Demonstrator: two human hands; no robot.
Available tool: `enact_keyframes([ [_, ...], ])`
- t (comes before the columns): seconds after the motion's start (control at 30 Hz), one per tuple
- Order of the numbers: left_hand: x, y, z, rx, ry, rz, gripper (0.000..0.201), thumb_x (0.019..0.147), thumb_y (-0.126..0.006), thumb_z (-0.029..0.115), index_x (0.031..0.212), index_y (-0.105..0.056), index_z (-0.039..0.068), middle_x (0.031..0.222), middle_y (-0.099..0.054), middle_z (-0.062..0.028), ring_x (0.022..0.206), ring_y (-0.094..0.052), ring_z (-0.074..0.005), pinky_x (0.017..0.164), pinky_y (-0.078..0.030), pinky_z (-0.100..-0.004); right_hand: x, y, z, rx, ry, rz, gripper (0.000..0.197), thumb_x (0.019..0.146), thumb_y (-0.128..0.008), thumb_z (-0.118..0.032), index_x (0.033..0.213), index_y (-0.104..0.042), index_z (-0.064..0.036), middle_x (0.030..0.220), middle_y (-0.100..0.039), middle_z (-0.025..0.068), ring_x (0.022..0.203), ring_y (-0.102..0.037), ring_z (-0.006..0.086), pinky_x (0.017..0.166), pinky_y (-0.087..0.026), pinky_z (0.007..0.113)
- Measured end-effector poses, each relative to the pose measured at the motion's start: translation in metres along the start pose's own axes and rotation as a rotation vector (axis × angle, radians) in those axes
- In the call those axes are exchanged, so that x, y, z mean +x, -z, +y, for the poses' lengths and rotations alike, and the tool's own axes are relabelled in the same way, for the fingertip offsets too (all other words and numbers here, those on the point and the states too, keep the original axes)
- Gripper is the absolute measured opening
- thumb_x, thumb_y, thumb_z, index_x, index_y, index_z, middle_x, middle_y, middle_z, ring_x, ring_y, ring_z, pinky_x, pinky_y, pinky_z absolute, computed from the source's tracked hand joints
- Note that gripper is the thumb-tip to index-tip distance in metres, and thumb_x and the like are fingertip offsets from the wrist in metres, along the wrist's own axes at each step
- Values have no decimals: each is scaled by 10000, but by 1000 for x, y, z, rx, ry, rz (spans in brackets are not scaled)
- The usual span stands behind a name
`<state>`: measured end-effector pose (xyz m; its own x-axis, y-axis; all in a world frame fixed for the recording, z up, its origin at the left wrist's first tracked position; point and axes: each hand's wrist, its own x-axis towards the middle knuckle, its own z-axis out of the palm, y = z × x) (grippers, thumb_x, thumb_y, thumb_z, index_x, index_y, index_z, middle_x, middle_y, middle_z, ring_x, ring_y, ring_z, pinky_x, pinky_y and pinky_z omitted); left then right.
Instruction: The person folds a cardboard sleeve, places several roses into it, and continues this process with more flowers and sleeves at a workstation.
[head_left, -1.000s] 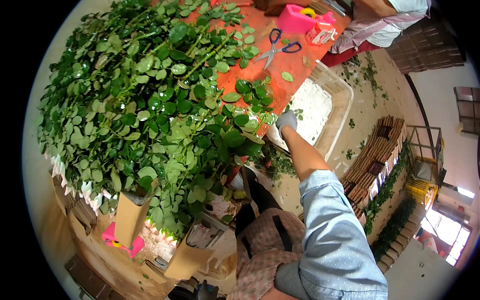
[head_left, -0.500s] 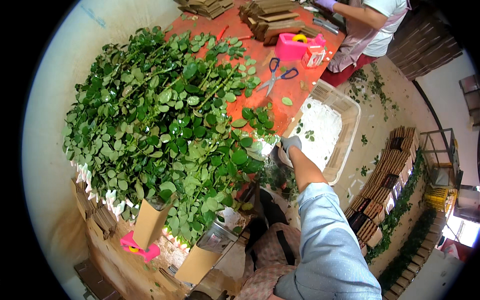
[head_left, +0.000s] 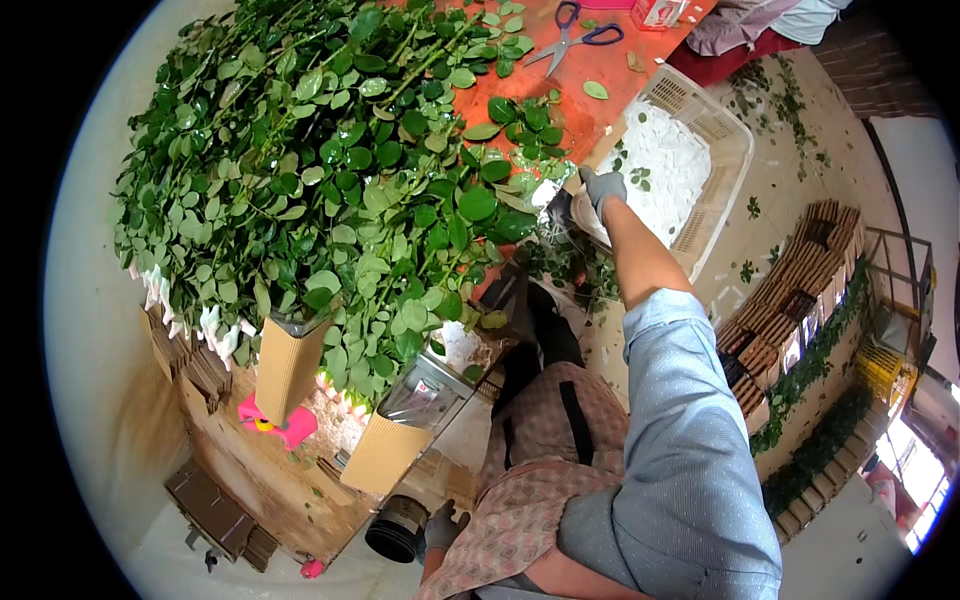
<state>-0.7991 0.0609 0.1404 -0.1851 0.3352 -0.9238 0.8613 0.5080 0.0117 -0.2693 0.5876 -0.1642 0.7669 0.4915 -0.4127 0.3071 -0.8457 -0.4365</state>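
My right hand (head_left: 603, 188), in a grey glove, is closed on the near-left rim of a cream plastic crate (head_left: 737, 170). White slips and a few loose leaves (head_left: 640, 178) lie inside the crate. At the lower edge my left hand (head_left: 443, 525), also gloved in grey, hangs beside my apron with its fingers apart and nothing visible in them. A black round bucket (head_left: 397, 528) is close to it. To the left, a large heap of leafy rose stems (head_left: 330, 170) covers the table, pale wrapped flower heads (head_left: 215, 330) showing at its lower left.
Scissors (head_left: 568, 40) lie on the red tabletop (head_left: 590, 120). Two cardboard-wrapped bunches (head_left: 290, 370) (head_left: 385, 455) stick out over the near edge, with a pink tape dispenser (head_left: 280, 422) beside them. Stacked brown cardboard (head_left: 800, 270) stands on the floor at right; a co-worker's clothing (head_left: 740, 25) shows at top.
The view has shifted, so the table and crate sit higher. My left hand and the black bucket have come into sight. My right hand stays at the crate's rim.
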Motion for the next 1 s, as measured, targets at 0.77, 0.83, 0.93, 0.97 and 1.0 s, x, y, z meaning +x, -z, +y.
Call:
enact_keyframes([
  [0.77, 8, 7, 26, -185, -417, 223, 476, 934, -671, 311, 1336, -598, 66, 1101, -724, -159, 884, -729, -300, 782, -579, -415, -77, 160, 111, 916, 9, -207, 515, 885, -719, -234, 1263, -572, 84, 1104, -672, 151, 993, -615, 230, 860, -502, 358],
  [0.83, 10, 23, 45, -266, -453, 256, 418, 958, -651, 265, 1325, -611, 70, 1123, -719, -172, 912, -730, -297, 785, -577, -404, -107, 225, 133, 992, -83, -2, 537, 915, -666, -198, 1356, -504, 62, 1225, -628, 165, 1051, -610, 240, 905, -513, 386],
  [0.93, -15, 76, 99, -340, -524, 252, 355, 982, -613, 243, 1289, -645, 67, 1184, -700, -191, 1009, -713, -323, 848, -562, -400, -95, 336, 180, 783, 49, 61, 506, 943, -661, -220, 1349, -521, 48, 1249, -633, 150, 1080, -618, 245, 921, -517, 371],
  [0.97, -20, 90, 107, -322, -594, 252, 348, 986, -600, 234, 1284, -647, 61, 1196, -695, -193, 1047, -700, -328, 884, -549, -397, -119, 370, 156, 768, 191, 195, 491, 949, -671, -232, 1332, -545, 47, 1218, -649, 144, 1062, -626, 231, 911, -520, 353],
  [1.0, -21, 95, 109, -319, -667, 261, 343, 989, -586, 225, 1280, -650, 56, 1207, -691, -196, 1084, -686, -333, 920, -536, -395, -141, 401, 127, 748, 352, 324, 477, 954, -682, -244, 1316, -569, 45, 1187, -664, 139, 1045, -634, 218, 901, -522, 334],
])
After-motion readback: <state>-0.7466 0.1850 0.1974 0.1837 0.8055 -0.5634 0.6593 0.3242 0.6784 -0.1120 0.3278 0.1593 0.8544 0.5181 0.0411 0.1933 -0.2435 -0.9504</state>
